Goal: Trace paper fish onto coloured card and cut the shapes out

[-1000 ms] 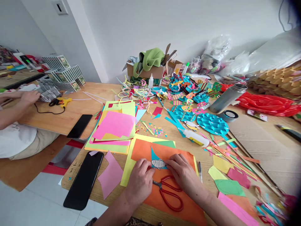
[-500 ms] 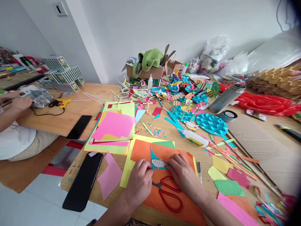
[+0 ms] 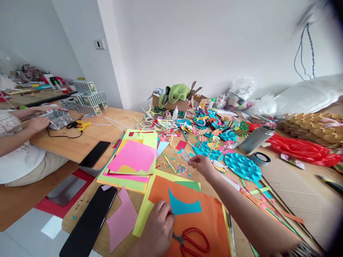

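My right hand [image 3: 201, 165] is stretched out over the table, pinching a small grey fish cutout [image 3: 184, 155] by one end. My left hand [image 3: 160, 226] rests on the orange paper [image 3: 211, 210], fingers curled, its fingertips on the lower left corner of a curved blue paper piece [image 3: 183, 207]. Beside that hand lie red-handled scissors [image 3: 195, 241], their blades partly hidden by it. Yellow paper [image 3: 142, 217] shows from under the orange sheet, and a green paper piece [image 3: 189, 185] lies on top near its far edge.
Stacked coloured paper [image 3: 131, 155] and a black phone [image 3: 88, 221] lie to the left. Bright fish cutouts [image 3: 213, 145], a blue bumpy disc [image 3: 242, 166] and a metal flask [image 3: 255, 139] stand farther right. A co-worker's hand [image 3: 40, 123] is at the far left, near a glue gun [image 3: 83, 125].
My right hand has lifted the fish cutout off the blue paper and carried it forward, away from me. The left hand stays by the blue paper. The view has tilted up.
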A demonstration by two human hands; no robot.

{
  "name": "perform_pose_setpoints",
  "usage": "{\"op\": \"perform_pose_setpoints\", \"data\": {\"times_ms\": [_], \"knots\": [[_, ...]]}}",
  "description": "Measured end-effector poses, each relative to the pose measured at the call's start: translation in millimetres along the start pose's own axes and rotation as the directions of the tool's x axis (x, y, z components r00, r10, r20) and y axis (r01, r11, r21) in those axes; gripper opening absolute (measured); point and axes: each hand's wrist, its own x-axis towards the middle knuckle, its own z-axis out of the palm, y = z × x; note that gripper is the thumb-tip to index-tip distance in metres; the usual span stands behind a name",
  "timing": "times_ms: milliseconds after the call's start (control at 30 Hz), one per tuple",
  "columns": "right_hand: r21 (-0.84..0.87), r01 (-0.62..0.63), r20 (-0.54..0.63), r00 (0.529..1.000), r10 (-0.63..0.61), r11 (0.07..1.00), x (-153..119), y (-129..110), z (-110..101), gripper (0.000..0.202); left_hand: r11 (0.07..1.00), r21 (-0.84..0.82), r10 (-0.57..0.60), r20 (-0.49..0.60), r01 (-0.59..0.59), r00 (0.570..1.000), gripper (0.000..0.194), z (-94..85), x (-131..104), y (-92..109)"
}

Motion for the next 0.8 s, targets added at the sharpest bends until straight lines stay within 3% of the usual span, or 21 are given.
{"op": "perform_pose_setpoints", "data": {"times_ms": [100,167,233,300,433,500,600,800], "knots": [[-0.067,0.0,-0.086,0.996,-0.006,0.998,36,-11,-3,0.025,1.0,0.023,0.01,-0.067,-0.008,0.998,0.027,8.5,-2,-3],[-0.107,0.045,-0.122,0.991,-0.058,0.993,35,-16,-3,0.028,0.999,0.037,0.007,-0.128,-0.003,0.992,0.025,14.1,-4,-7],[-0.136,0.124,-0.083,0.987,-0.136,0.983,14,-17,1,0.02,0.999,0.038,0.02,-0.129,-0.015,0.992,0.025,16.6,-5,-10],[-0.143,0.221,0.059,0.975,-0.215,0.965,-22,-14,10,0.008,0.999,0.03,0.041,-0.067,-0.039,0.997,0.027,15.5,-6,-12],[-0.22,0.45,0.289,0.877,-0.382,0.866,-96,-5,30,0.018,1.0,0.027,-0.002,0.011,0.002,1.0,0.034,8.3,-5,-10],[-0.33,0.461,0.323,0.875,-0.361,0.823,-116,-2,37,0.02,0.999,0.014,-0.051,0.029,0.051,0.998,0.039,5.7,-5,-7],[-0.385,0.432,0.328,0.89,-0.317,0.816,-123,2,43,0.019,0.996,-0.009,-0.083,0.039,0.084,0.996,0.045,2.8,-4,-4],[-0.342,0.45,0.321,0.881,-0.347,0.825,-114,10,51,0.018,0.994,0.006,-0.11,0.092,0.11,0.99,0.068,-13.9,0,1]]}}
